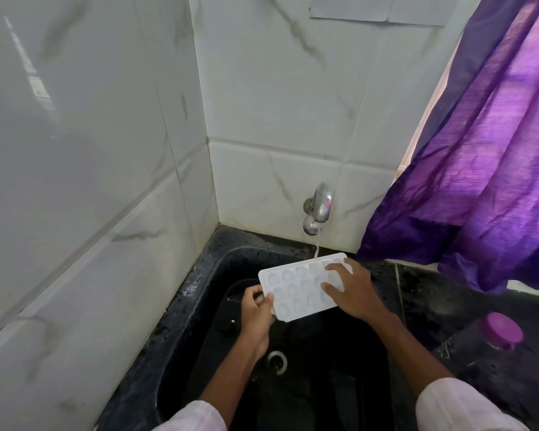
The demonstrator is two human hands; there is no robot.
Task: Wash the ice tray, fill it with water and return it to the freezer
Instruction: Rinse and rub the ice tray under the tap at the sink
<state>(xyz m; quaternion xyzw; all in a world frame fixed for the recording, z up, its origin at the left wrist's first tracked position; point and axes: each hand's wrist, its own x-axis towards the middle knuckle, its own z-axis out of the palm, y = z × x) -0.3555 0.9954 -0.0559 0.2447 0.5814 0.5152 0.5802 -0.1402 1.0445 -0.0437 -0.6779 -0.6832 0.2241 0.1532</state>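
**Current step: washing.** The ice tray [296, 290] is held above the basin of the black sink [212, 265], cell side up and tilted, with its far right corner under the thin stream of water [317, 248] that runs from the wall tap [319, 206].

**Hand state.**
- The left hand [255, 309] grips the near left end of the tray: thumb on the top edge, fingers curled underneath.
- The right hand [350, 290] lies on top of the right part of the tray, fingers spread and pressing on the cells. It hides the right end of the tray, so it cannot be determined whether any finger hooks under that edge.

**Progress.** Judged from this position, the tray is being rinsed and rubbed. Filling and the return to the freezer are not yet done. No freezer is in view.

**Next move, requirements.**
1. Pass the right fingers across every row of cells while the left hand supports the tray.
2. Shift the tray so the stream reaches the left cells, which lie well clear of the water.
3. Tip the tray toward the drain [276, 362] to empty the rinse water.
4. Level the tray before filling; a tilted tray spills from the low side.

**Surroundings.** A purple curtain [479, 150] hangs to the right, near the tap. A purple lid [500, 331] sits on the counter at the near right.
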